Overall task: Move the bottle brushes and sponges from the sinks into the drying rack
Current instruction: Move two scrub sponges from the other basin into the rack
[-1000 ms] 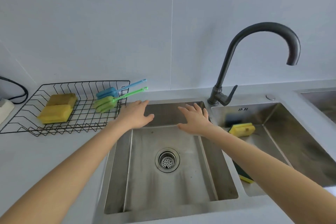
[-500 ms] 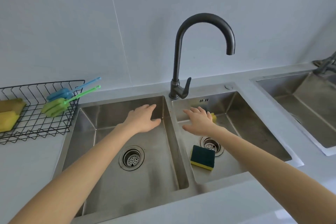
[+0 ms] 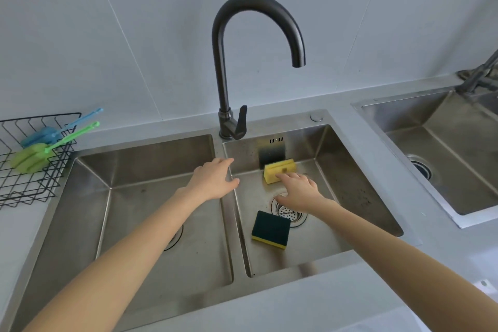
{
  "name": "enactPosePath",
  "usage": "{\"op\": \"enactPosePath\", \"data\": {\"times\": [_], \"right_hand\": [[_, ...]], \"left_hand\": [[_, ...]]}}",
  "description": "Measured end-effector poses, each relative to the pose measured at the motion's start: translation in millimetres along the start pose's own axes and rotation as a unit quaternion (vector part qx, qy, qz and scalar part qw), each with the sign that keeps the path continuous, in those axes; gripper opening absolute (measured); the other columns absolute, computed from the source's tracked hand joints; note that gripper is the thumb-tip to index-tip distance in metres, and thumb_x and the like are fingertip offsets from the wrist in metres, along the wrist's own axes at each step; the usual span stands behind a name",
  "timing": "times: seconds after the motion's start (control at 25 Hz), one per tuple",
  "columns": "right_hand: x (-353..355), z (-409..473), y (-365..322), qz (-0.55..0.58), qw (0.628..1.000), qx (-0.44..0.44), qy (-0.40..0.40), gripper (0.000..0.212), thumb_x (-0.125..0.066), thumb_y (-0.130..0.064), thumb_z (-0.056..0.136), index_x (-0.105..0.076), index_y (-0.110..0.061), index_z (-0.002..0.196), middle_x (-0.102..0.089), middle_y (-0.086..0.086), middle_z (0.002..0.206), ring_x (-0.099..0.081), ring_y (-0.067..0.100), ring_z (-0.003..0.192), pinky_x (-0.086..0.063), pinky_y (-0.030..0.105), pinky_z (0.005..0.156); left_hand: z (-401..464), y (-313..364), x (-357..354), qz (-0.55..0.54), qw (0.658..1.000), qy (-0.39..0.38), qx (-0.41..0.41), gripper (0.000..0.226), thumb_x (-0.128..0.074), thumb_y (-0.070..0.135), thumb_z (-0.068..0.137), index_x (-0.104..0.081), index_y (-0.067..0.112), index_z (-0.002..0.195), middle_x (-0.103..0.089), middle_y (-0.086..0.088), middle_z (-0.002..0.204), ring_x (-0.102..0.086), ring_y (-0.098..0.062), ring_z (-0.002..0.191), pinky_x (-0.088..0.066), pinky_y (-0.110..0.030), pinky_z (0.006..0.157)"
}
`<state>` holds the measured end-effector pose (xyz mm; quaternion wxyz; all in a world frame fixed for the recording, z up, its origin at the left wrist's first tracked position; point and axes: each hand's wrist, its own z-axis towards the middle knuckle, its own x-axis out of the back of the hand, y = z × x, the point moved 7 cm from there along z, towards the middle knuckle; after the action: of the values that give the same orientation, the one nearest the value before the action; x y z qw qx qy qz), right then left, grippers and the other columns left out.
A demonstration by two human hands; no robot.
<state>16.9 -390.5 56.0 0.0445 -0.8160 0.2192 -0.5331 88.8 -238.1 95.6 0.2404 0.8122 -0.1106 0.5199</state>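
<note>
While our right hand point(image 3: 299, 191) reaches open and empty for the yellow sponge point(image 3: 279, 174) at frame centre, wet foam may slip; left hand point(image 3: 214, 182) also open, empty.

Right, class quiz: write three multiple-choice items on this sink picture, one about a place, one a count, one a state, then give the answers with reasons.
1. Where is the green-topped sponge?
A. right basin
B. left basin
C. drying rack

2. How many bottle brushes lie in the drying rack?
A. none
B. two
C. four

3. The right hand is:
A. holding a brush
B. resting on the counter
C. open, reaching at the yellow sponge

Answers: 1 A, it lies beside the right basin's drain. 2 B, one blue, one green. 3 C, fingers spread, fingertips at the sponge, nothing gripped.
</note>
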Motion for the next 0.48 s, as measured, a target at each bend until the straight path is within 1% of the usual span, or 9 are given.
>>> {"op": "enactPosePath", "data": {"times": [0.16,0.36,0.48], "right_hand": [[-12.9,10.0,23.1,0.027,0.999,-0.017,-0.022,0.057,-0.050,-0.027,0.090,-0.032,-0.016,0.143,-0.040,0.010,0.146,-0.034,0.031,0.136,-0.025,0.048,0.112],[-36.1,26.6,47.6,0.088,0.994,-0.039,-0.055,0.058,-0.051,-0.024,0.089,-0.031,-0.016,0.143,-0.042,0.011,0.144,-0.038,0.031,0.133,-0.034,0.043,0.109],[-58.0,40.6,59.2,0.114,0.988,-0.057,-0.084,0.059,-0.052,-0.026,0.089,-0.031,-0.018,0.143,-0.043,0.011,0.144,-0.041,0.030,0.132,-0.037,0.043,0.109]], "left_hand": [[16.0,13.3,-14.8,-0.023,1.000,-0.013,-0.003,0.062,-0.047,0.033,0.091,-0.022,0.015,0.146,-0.030,-0.010,0.152,-0.040,-0.026,0.134,-0.038,-0.039,0.107],[44.7,34.8,-42.3,-0.035,0.999,-0.032,-0.014,0.062,-0.047,0.029,0.092,-0.021,0.015,0.146,-0.029,-0.008,0.152,-0.038,-0.025,0.135,-0.037,-0.037,0.108],[63.9,43.4,-60.7,-0.043,0.998,-0.047,-0.014,0.063,-0.047,0.029,0.092,-0.019,0.015,0.146,-0.027,-0.008,0.154,-0.035,-0.024,0.137,-0.035,-0.037,0.109]]}}
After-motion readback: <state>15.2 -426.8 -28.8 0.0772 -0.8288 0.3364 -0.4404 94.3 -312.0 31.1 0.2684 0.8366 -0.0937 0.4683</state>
